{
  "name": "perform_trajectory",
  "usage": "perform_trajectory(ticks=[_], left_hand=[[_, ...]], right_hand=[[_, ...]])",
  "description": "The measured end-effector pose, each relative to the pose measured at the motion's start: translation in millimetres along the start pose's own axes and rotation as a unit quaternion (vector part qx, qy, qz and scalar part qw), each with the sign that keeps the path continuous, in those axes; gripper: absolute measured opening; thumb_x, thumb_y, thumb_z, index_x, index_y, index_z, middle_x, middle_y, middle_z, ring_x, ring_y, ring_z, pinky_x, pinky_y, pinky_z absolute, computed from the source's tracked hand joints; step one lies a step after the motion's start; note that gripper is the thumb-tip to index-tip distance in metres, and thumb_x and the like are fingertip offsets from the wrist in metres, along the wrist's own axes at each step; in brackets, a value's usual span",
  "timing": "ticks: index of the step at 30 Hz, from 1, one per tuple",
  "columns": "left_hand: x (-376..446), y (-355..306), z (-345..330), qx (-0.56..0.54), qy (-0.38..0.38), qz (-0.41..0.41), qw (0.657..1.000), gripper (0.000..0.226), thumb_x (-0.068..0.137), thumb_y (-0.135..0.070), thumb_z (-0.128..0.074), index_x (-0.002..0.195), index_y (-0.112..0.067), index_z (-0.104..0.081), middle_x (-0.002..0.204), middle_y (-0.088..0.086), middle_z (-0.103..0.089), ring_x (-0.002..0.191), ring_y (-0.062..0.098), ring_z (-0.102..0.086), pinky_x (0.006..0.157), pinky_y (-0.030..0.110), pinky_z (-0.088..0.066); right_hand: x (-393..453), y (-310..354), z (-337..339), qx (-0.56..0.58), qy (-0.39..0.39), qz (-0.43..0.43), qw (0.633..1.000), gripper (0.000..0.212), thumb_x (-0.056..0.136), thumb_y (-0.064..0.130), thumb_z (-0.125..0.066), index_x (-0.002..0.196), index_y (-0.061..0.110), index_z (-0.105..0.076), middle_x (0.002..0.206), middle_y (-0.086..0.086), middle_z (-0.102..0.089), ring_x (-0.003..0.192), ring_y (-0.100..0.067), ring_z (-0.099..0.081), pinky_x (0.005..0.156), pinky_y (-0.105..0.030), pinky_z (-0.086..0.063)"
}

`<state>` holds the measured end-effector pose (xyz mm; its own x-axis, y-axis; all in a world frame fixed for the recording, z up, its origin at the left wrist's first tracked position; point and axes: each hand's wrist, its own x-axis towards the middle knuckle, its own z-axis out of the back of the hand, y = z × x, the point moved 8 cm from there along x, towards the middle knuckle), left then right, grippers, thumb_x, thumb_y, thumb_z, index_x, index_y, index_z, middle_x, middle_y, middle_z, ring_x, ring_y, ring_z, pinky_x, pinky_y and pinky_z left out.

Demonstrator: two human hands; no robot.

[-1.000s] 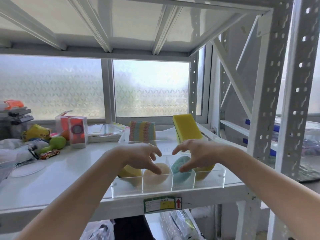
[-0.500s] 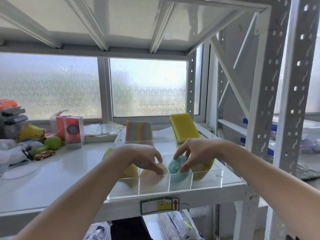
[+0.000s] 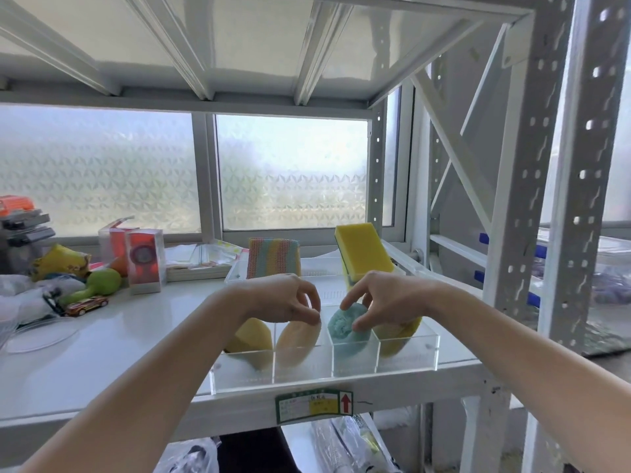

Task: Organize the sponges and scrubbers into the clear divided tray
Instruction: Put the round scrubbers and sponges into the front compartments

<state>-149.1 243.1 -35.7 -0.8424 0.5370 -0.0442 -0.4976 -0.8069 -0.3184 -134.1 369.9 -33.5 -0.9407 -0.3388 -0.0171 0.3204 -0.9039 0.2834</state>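
The clear divided tray point(image 3: 406, 361) stands at the shelf's front edge. Its front row holds a yellow sponge point(image 3: 251, 339), a pale orange sponge point(image 3: 297, 339), a teal scrubber point(image 3: 343, 331) and another yellow sponge point(image 3: 397, 336), one per compartment. My right hand point(image 3: 382, 307) pinches the top of the teal scrubber with thumb and forefinger. My left hand point(image 3: 283, 300) has its fingertips on the top of the pale orange sponge. At the back of the tray a striped pastel scrubber point(image 3: 273, 257) and a yellow sponge with a dark pad point(image 3: 363, 250) stand upright.
Red boxes point(image 3: 143, 259), a green toy point(image 3: 99, 283), a toy car point(image 3: 85, 305) and a yellow toy point(image 3: 59, 262) crowd the shelf's left side. A clear lid point(image 3: 37, 339) lies near the left edge. A shelf upright point(image 3: 522, 199) stands right of the tray.
The right hand has closed on the teal scrubber and tipped it more upright. The left hand's fingers have curled in onto the pale orange sponge.
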Motion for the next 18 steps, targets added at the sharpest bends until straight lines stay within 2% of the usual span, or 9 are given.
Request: perform_trajectory(ticks=[5, 10, 15, 18], left_hand=[[0, -2, -4, 0.034, 0.008, 0.033, 0.999, 0.041, 0.076, -0.044, -0.068, 0.111, -0.026, -0.055, 0.117, -0.002, -0.063, 0.091, 0.015, -0.059, 0.08, 0.029, -0.048], [3, -9, -13, 0.012, 0.02, 0.031, 0.999, 0.035, 0.081, -0.033, -0.063, 0.115, -0.025, -0.054, 0.116, 0.002, -0.064, 0.077, 0.017, -0.067, 0.071, 0.026, -0.052], [5, -15, -1, -0.024, -0.028, 0.02, 0.999, 0.019, 0.08, -0.031, -0.06, 0.099, -0.026, -0.062, 0.105, 0.005, -0.07, 0.061, 0.013, -0.064, 0.056, 0.02, -0.048], [7, -17, 0, -0.042, -0.034, 0.017, 0.998, 0.022, 0.081, -0.032, -0.062, 0.101, -0.024, -0.063, 0.106, 0.006, -0.07, 0.058, 0.011, -0.063, 0.055, 0.019, -0.049]], right_hand=[[3, -1, -2, -0.013, 0.006, -0.008, 1.0, 0.048, 0.081, 0.036, -0.071, 0.127, 0.029, -0.059, 0.104, 0.012, -0.05, 0.1, -0.013, -0.053, 0.082, -0.026, -0.048], [5, -3, -4, -0.009, 0.012, -0.008, 1.0, 0.055, 0.077, 0.038, -0.074, 0.128, 0.028, -0.058, 0.105, 0.011, -0.05, 0.099, -0.012, -0.052, 0.08, -0.024, -0.045], [7, -6, -2, -0.006, 0.009, 0.0, 1.0, 0.056, 0.073, 0.037, -0.078, 0.125, 0.03, -0.06, 0.105, 0.013, -0.052, 0.102, -0.01, -0.053, 0.085, -0.026, -0.048], [8, -7, -1, 0.0, 0.012, 0.003, 1.0, 0.057, 0.071, 0.037, -0.079, 0.124, 0.029, -0.062, 0.105, 0.014, -0.055, 0.101, -0.009, -0.055, 0.087, -0.027, -0.05]])
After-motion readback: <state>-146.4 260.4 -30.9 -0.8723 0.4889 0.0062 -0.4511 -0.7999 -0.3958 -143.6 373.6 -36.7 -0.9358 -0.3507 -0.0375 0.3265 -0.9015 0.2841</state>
